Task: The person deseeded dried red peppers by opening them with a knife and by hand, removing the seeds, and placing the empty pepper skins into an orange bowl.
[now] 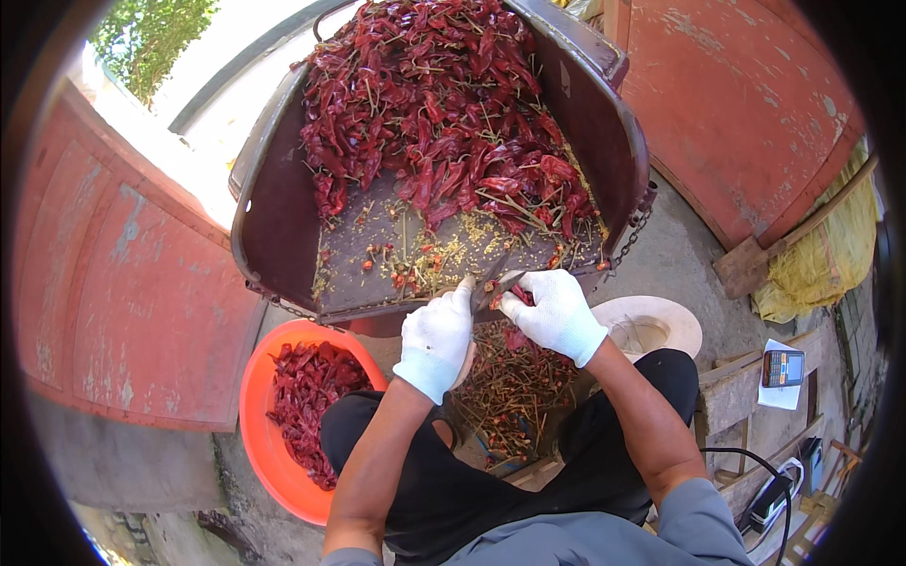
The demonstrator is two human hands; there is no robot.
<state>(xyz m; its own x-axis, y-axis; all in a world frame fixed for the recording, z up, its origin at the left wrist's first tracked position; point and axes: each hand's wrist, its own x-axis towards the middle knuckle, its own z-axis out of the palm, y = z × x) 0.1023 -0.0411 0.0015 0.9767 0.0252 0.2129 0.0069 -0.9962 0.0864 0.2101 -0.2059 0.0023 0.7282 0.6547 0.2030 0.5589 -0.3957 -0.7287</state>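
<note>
Down by the knees, a pile of stems (510,391) on the ground and an orange basin (260,424) of cut chillies (307,396) at the left. Up a little: both gloved hands meet at the tub's (274,217) near edge. Left hand (436,340) fingers curled on a blade (491,288); right hand (557,316) pinching a chilli (517,294) against it. Beyond, dried chillies (444,104) heaped toward the tub's far end, seeds (444,250) scattered on its near floor.

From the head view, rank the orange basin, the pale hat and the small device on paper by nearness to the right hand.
Measured from the right hand:
1. The pale hat, on the ground just to its right.
2. The small device on paper, farther right on a wooden bench.
3. The orange basin of dried chillies, lower left, beyond the left hand.
</note>
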